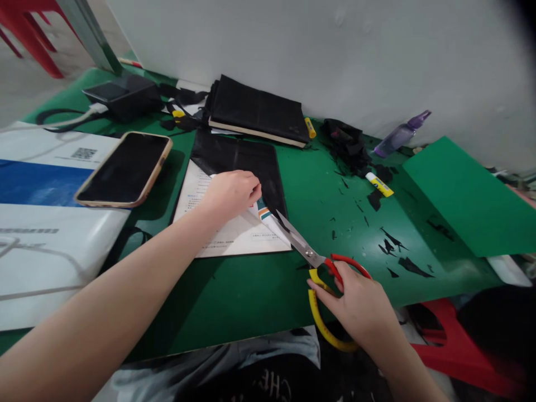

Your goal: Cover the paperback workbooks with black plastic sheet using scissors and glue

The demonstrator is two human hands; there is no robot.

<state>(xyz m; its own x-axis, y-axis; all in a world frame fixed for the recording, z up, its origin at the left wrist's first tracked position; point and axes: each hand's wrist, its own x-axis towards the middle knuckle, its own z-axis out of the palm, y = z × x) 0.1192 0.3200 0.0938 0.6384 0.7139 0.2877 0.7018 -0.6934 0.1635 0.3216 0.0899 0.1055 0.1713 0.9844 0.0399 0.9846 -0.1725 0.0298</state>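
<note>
In my right hand point(355, 296) is a pair of scissors point(309, 254) with one red and one yellow handle. Its blades point up and left, with the tips at the right edge of a booklet point(234, 240) of printed white paper. Black sheet material point(251, 159) covers the upper part of the booklet. My left hand point(232, 192) lies over the booklet's middle, fingers curled and closed on a white paper flap point(272, 224) with orange and teal stripes. Its fingertips are partly hidden.
A phone point(125, 170) lies to the left on a white and blue bag point(37, 229). Behind are black-covered books point(259, 109) and a dark box point(123, 95). To the right are a glue stick point(379, 184), black scraps point(412, 267), a purple spray bottle point(402, 134) and a green board point(473, 195).
</note>
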